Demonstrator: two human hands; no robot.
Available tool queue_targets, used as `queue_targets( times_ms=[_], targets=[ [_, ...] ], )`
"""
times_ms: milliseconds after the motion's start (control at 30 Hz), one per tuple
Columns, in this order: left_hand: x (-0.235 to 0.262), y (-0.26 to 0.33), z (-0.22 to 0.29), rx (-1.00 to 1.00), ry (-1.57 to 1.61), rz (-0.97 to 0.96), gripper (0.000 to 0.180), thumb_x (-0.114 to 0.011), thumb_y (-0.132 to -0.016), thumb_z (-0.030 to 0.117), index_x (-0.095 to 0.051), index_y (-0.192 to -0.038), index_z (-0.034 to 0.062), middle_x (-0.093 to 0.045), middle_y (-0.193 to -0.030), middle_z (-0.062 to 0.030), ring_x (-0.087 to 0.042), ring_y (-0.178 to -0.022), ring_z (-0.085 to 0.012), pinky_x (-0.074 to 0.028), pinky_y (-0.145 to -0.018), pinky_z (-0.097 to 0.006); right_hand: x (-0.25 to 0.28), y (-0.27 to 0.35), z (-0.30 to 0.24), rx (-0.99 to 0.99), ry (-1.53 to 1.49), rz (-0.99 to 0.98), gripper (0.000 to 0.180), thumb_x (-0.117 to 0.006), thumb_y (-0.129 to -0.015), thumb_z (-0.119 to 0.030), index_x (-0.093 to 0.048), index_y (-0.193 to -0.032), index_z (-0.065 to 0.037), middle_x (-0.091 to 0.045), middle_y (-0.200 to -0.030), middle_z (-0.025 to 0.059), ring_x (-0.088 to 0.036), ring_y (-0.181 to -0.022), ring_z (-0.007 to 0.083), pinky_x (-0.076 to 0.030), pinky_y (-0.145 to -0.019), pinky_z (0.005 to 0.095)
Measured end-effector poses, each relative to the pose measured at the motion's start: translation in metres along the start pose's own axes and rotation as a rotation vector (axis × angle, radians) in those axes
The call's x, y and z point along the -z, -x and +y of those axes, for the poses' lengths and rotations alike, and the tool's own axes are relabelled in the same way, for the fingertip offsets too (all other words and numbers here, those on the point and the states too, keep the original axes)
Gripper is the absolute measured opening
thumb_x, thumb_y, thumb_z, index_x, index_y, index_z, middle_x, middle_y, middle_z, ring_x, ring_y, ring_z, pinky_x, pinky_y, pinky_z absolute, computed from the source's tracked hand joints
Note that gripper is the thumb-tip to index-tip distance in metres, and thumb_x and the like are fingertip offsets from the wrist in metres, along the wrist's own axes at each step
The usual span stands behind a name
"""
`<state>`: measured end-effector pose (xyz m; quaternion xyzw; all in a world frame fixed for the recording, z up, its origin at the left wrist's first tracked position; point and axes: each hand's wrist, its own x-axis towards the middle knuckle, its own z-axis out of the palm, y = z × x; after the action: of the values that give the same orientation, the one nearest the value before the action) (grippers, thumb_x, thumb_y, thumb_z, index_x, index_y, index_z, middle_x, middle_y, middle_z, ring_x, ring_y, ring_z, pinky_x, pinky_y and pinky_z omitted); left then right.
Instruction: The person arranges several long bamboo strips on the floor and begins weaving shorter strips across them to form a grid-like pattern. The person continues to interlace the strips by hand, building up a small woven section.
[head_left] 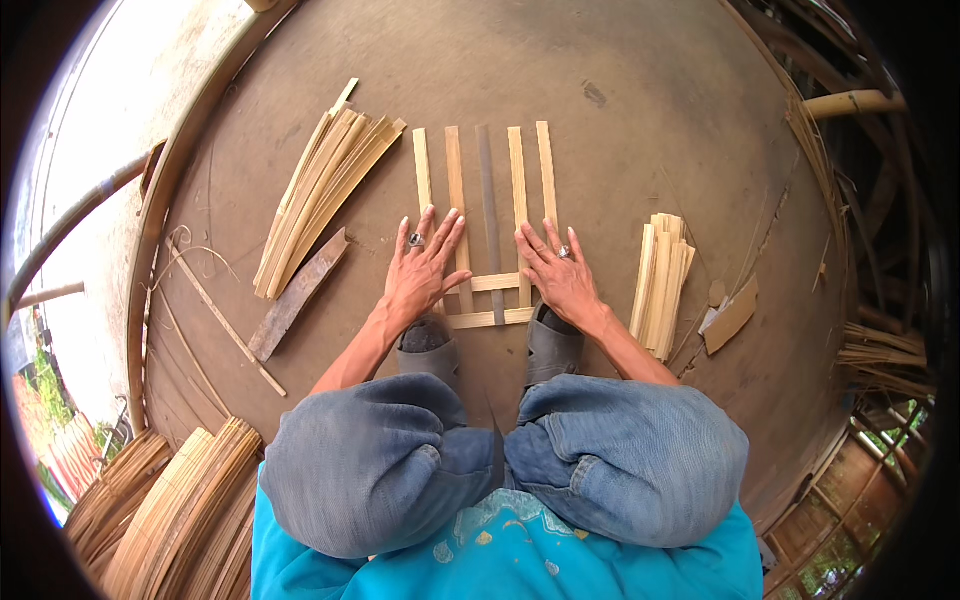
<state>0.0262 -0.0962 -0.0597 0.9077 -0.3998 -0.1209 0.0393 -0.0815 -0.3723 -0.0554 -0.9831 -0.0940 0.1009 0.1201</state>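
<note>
On the floor between my feet lies a small lattice of flat bamboo strips. Several strips run away from me, one of them a darker grey strip. Two short cross strips are laced through them at the near end. My left hand rests flat over the left strips, fingers spread. On the right side my right hand lies the same way, fingers stretched across the right strips. Each hand wears a ring. Parts of the lattice under both palms are hidden.
A bundle of long bamboo strips lies at the left, beside a dark split bamboo piece and a thin stick. Shorter strips are stacked at the right, near a flat brown scrap. Larger bundles sit at lower left.
</note>
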Motion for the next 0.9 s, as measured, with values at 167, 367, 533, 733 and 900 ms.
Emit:
queue_targets(
  times_ms=[167, 367, 533, 733, 900],
  targets=[
    [0.008, -0.003, 0.007, 0.018, -0.007, -0.021, 0.087, -0.048, -0.103, 0.066, -0.026, -0.170, 0.0141, -0.022, -0.177, -0.0004, -0.009, -0.165, -0.0328, -0.007, -0.133, -0.057, 0.006, 0.000, 0.001, -0.015, 0.020, -0.024, 0.066, -0.056, -0.108, -0.036, -0.032, -0.168, -0.022, -0.027, -0.176, -0.0067, -0.022, -0.162, 0.0294, -0.017, -0.131, 0.0600],
    [0.012, -0.007, 0.010, -0.011, -0.049, -0.001, 0.096, -0.062, -0.096, 0.061, -0.026, -0.169, 0.0097, -0.023, -0.177, -0.0037, -0.011, -0.165, -0.0279, -0.004, -0.134, -0.053, -0.003, -0.001, -0.001, -0.033, -0.029, 0.025, 0.064, -0.059, -0.106, -0.036, -0.039, -0.165, -0.020, -0.030, -0.175, -0.0037, -0.024, -0.162, 0.0291, -0.020, -0.130, 0.0608],
    [0.015, -0.007, 0.018, 0.008, 0.108, -0.035, 0.104, -0.065, -0.093, 0.063, -0.020, -0.169, 0.0063, -0.022, -0.177, -0.0077, -0.012, -0.165, -0.0241, -0.005, -0.135, -0.049, -0.002, 0.004, -0.007, -0.070, -0.179, 0.141, 0.062, -0.067, -0.102, -0.025, -0.047, -0.160, -0.017, -0.035, -0.173, 0.0007, -0.032, -0.158, 0.0343, -0.029, -0.128, 0.0550],
    [0.007, -0.007, 0.017, 0.014, 0.047, -0.023, 0.108, -0.062, -0.091, 0.069, -0.020, -0.170, 0.0074, -0.020, -0.177, -0.0074, -0.014, -0.165, -0.0222, -0.008, -0.135, -0.049, 0.019, 0.026, 0.003, -0.231, -0.346, 0.449, 0.031, -0.073, -0.098, -0.019, -0.074, -0.127, -0.010, -0.059, -0.153, 0.0094, -0.060, -0.135, 0.0323, -0.048, -0.113, 0.0437],
    [0.001, -0.006, 0.013, 0.005, 0.079, 0.006, 0.108, -0.063, -0.092, 0.068, -0.020, -0.170, 0.0074, -0.020, -0.178, -0.0078, -0.014, -0.165, -0.0228, -0.008, -0.135, -0.049, 0.061, 0.093, 0.057, -0.763, -0.200, 0.715, 0.015, -0.080, -0.093, -0.017, -0.078, -0.104, -0.007, -0.072, -0.110, 0.0064, -0.070, -0.097, 0.0288, -0.055, -0.087, 0.0400]
  ],
)
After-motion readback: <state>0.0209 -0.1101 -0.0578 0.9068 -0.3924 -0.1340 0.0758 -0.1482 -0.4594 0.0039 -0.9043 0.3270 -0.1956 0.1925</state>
